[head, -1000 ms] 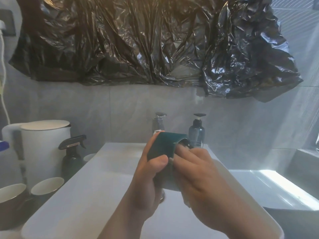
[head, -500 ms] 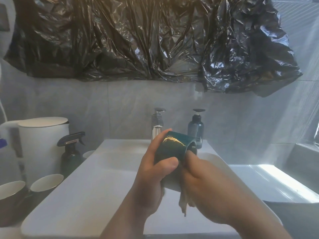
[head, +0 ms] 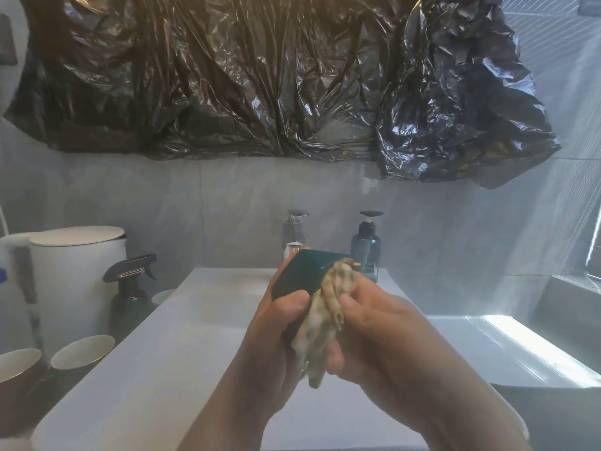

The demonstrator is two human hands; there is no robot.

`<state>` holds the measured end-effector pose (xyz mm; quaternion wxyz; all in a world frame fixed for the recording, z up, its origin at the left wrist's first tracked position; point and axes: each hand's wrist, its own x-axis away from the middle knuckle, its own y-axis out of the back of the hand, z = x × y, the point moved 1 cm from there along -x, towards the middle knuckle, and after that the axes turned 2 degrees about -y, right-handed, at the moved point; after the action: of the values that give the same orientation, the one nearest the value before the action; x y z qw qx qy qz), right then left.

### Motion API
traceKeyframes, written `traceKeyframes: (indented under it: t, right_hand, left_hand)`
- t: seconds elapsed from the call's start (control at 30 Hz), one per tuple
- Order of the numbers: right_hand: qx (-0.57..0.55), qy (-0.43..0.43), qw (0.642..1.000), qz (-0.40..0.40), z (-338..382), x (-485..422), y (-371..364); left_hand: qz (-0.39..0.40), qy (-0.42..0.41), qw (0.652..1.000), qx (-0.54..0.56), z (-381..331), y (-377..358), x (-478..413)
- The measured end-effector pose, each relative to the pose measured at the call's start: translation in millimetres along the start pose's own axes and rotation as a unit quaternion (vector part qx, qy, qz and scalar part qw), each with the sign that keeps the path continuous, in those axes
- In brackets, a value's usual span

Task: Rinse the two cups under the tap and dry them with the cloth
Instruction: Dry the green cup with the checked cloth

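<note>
Over the sink (head: pixel 182 336), the left hand (head: pixel 276 323) keeps its grip clenched round the cup (head: pixel 302 275) while the right hand (head: pixel 374 333), clutching the cloth (head: pixel 325 317), has worked it up the cup's side to the rim (drying looks well under way).

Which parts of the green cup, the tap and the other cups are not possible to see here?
Head view, green cup: its mouth and lower part, hidden by the cloth, left hand and right hand.
Head view, tap: its spout, behind the cup; whether water runs cannot be told.
Head view, dark cup: cut off by the left edge.
</note>
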<state>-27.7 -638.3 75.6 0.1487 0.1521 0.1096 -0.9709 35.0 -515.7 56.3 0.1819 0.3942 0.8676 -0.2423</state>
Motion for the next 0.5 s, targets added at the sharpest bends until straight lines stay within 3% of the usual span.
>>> traceKeyframes:
  t: [0.1,0.17,0.3,0.4,0.43,0.5]
  right_hand:
    - [0.102,-0.005,0.992,-0.074,5,3,-4]
    - [0.239,0.007,0.963,-0.122,8,6,-6]
    - [0.484,0.004,0.857,-0.175,7,6,-4]
    - [0.621,-0.011,0.767,-0.16,6,6,-2]
    - [0.628,-0.023,0.762,-0.157,6,6,0]
    - [0.59,-0.064,0.792,-0.143,7,6,-3]
  left_hand:
    - [0.007,0.012,1.0,0.017,0,0,-2]
    - [0.002,-0.001,1.0,0.029,1,1,-4]
    - [-0.034,-0.015,0.999,-0.001,5,4,-5]
    - [-0.04,-0.017,0.999,-0.021,4,3,-5]
    - [-0.044,-0.018,0.998,-0.031,3,2,-5]
    - [-0.048,-0.017,0.998,-0.046,3,3,-6]
